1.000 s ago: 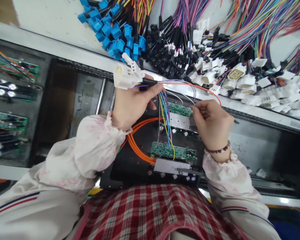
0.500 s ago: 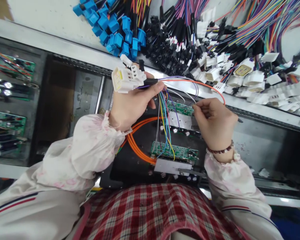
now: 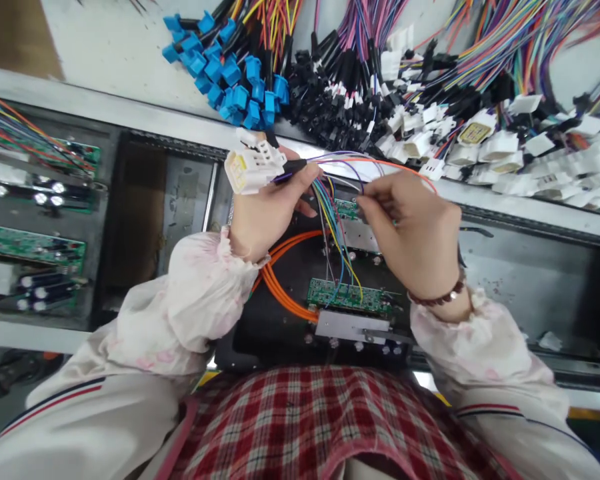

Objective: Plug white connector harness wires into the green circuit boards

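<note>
My left hand (image 3: 273,210) grips a white multi-pin plastic connector (image 3: 254,169) by its black-sleeved wire lead, and several thin coloured wires run out of it to the right. My right hand (image 3: 410,227) pinches those thin wires (image 3: 353,175) between its fingertips, above a green circuit board (image 3: 347,209) that it partly covers. Below, a second green circuit board (image 3: 347,295) sits on a black mounting plate (image 3: 275,333), with a bundle of orange cables (image 3: 285,287) curving beside it. A bracelet of dark beads (image 3: 437,297) circles my right wrist.
Bundled harnesses with blue connectors (image 3: 225,73), black connectors (image 3: 330,100) and white connectors (image 3: 480,150) lie beyond a pale metal rail (image 3: 145,113). Further wired circuit boards (image 3: 30,243) sit at the left. My plaid apron (image 3: 320,427) fills the bottom.
My right hand has slid left along the wires and now covers more of the upper circuit board. My left hand still holds the white connector. The whole view has shifted slightly.
</note>
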`<state>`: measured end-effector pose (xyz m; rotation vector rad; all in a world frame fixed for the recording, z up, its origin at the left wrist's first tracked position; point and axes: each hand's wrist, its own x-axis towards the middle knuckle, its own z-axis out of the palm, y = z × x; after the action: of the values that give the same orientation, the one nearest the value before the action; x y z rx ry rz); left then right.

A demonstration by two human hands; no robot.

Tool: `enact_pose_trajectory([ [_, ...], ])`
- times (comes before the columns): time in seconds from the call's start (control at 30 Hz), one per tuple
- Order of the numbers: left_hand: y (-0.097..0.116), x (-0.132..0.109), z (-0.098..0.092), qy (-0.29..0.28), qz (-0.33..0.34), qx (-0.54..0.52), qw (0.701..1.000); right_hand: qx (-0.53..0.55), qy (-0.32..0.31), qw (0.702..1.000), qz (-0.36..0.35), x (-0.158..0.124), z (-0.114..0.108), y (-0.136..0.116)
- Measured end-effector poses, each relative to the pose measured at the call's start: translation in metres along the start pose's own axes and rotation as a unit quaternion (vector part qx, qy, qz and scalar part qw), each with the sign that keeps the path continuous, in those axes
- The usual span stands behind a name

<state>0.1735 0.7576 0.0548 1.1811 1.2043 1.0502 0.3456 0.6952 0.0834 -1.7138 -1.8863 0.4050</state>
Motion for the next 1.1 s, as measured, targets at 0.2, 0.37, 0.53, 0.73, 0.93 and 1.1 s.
enact_pose_trajectory([
  [0.2,-0.001,0.000,-0.003,0.023,0.052,0.039,0.998,-0.017,-0.068,0.997,0.018,0.018,0.015,0.010],
  [0.37,-0.004,0.001,-0.005,0.021,0.066,0.057,0.996,-0.031,-0.077,0.996,0.012,0.015,0.017,0.011],
  [0.53,-0.004,-0.001,-0.005,0.015,0.054,0.029,0.998,-0.043,-0.061,0.997,0.004,0.011,0.019,0.012],
  [0.73,-0.011,0.004,-0.005,0.017,0.102,0.047,0.994,-0.059,-0.081,0.995,0.007,0.015,0.022,0.012],
  [0.93,-0.004,0.002,-0.003,0.021,0.064,0.036,0.997,-0.051,-0.076,0.996,0.019,0.001,0.003,0.006],
  [1.1,0.002,0.001,0.000,0.016,0.039,-0.005,0.999,-0.020,-0.071,0.997,-0.012,-0.015,-0.011,0.002],
])
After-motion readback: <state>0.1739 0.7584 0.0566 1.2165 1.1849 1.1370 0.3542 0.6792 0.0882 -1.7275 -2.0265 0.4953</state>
